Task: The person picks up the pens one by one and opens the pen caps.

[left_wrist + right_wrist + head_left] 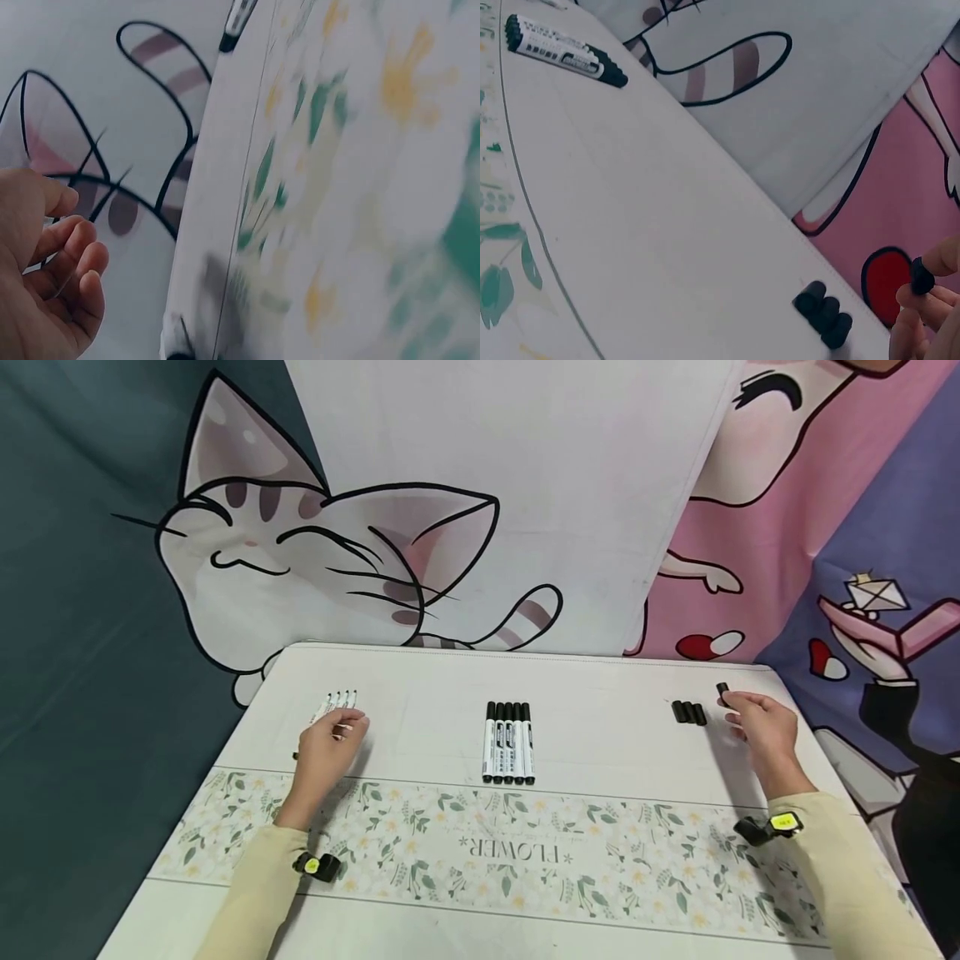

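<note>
My left hand [327,748] hovers over the near ends of several uncapped white markers [340,700] at the table's left. Its fingers [69,259] are loosely curled, and the palm looks empty in the left wrist view. One white marker end [176,339] lies just beyond it. My right hand [759,724] pinches a small black cap [722,691] [922,276] between thumb and fingertips at the right. Three black caps [688,712] [823,313] lie side by side just left of that hand.
Several capped black-and-white markers [508,742] [562,52] lie in a row at the table's middle. A floral runner [495,847] crosses the white table [600,681] near me. Cartoon cat backdrops hang behind the far edge.
</note>
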The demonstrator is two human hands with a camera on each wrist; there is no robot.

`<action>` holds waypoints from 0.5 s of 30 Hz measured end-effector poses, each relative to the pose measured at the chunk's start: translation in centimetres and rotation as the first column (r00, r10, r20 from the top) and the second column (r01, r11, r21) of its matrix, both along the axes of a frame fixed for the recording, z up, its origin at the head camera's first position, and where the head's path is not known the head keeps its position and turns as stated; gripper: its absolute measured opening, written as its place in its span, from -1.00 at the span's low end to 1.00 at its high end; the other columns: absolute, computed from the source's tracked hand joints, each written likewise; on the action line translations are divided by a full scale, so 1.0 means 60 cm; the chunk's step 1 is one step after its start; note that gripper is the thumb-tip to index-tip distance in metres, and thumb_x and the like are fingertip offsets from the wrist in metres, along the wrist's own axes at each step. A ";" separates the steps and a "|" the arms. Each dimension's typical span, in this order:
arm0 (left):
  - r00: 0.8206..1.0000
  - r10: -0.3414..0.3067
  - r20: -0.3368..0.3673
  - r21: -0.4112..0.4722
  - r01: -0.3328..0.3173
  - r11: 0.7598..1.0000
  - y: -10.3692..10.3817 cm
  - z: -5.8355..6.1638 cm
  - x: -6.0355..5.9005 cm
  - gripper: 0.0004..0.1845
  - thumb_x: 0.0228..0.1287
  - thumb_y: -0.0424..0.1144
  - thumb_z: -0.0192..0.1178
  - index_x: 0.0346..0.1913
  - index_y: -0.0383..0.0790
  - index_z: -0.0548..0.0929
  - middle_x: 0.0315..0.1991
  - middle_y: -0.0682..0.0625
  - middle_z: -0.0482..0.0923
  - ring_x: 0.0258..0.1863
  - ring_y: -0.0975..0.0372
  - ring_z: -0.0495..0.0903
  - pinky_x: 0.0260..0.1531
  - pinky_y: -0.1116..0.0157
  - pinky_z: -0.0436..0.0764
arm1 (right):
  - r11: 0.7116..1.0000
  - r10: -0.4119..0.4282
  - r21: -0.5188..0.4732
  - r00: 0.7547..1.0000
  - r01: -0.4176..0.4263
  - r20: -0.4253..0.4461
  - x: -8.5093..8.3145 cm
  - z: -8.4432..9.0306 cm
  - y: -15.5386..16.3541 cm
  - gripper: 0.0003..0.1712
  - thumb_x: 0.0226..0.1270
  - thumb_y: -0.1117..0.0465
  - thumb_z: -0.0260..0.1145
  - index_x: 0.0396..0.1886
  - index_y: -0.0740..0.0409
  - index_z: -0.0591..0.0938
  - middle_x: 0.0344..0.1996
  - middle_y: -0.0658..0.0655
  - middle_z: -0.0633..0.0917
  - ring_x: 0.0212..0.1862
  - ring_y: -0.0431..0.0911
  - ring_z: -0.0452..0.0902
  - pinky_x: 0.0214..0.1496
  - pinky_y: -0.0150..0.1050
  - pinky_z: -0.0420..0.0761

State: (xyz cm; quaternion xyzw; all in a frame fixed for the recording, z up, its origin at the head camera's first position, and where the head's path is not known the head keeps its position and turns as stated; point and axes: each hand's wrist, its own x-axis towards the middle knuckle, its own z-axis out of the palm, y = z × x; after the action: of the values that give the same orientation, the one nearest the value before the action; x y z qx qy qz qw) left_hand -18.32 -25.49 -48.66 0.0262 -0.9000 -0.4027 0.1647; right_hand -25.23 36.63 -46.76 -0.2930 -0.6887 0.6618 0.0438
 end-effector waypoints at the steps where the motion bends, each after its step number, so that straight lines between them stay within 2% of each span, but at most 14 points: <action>1: 1.000 -0.014 0.004 0.007 0.014 1.000 0.006 0.000 0.002 -0.72 0.50 -0.11 0.22 0.01 -0.25 0.72 -0.18 -0.11 0.71 -0.23 0.13 0.62 -0.24 0.34 0.56 | 1.000 -0.013 0.002 1.000 0.013 0.019 -0.001 -0.005 0.002 -0.91 0.33 0.06 0.48 -0.30 -0.11 0.71 -0.51 -0.27 0.74 -0.40 -0.30 0.64 -0.44 -0.40 0.63; 8: 0.995 -0.093 0.022 0.018 0.092 0.996 0.040 -0.002 0.009 -0.76 0.49 -0.14 0.23 0.00 -0.22 0.73 -0.19 -0.07 0.70 -0.24 0.16 0.62 -0.23 0.25 0.60 | 0.997 -0.056 0.053 0.993 0.050 0.105 -0.009 -0.035 0.012 -0.91 0.31 0.08 0.48 -0.31 -0.08 0.72 -0.60 -0.15 0.70 -0.52 -0.25 0.61 -0.52 -0.35 0.61; 12: 0.989 -0.148 0.018 0.019 0.147 0.989 0.051 0.004 0.012 -0.73 0.49 -0.13 0.24 0.02 -0.25 0.72 -0.20 -0.04 0.69 -0.25 0.18 0.61 -0.22 0.23 0.59 | 0.993 -0.062 0.107 0.988 0.047 0.141 -0.013 -0.041 0.015 -0.88 0.30 0.03 0.49 -0.37 -0.13 0.70 -0.66 -0.16 0.67 -0.57 -0.26 0.58 -0.56 -0.35 0.58; 15: 0.985 -0.170 0.015 0.007 0.170 0.985 0.055 0.010 0.014 -0.74 0.48 -0.13 0.25 0.02 -0.24 0.72 -0.21 -0.02 0.69 -0.25 0.20 0.60 -0.22 0.22 0.58 | 0.992 -0.069 0.118 0.984 0.049 0.165 -0.014 -0.045 0.016 -0.85 0.30 0.01 0.48 -0.33 -0.09 0.67 -0.65 -0.19 0.66 -0.54 -0.29 0.58 -0.55 -0.36 0.60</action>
State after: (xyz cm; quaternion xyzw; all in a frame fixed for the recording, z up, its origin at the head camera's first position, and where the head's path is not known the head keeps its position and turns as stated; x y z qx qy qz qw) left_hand -17.49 -22.16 -48.07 -0.0470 -0.8990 -0.4177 0.1228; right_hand -26.07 37.61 -49.45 -0.3654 -0.7173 0.5929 0.0213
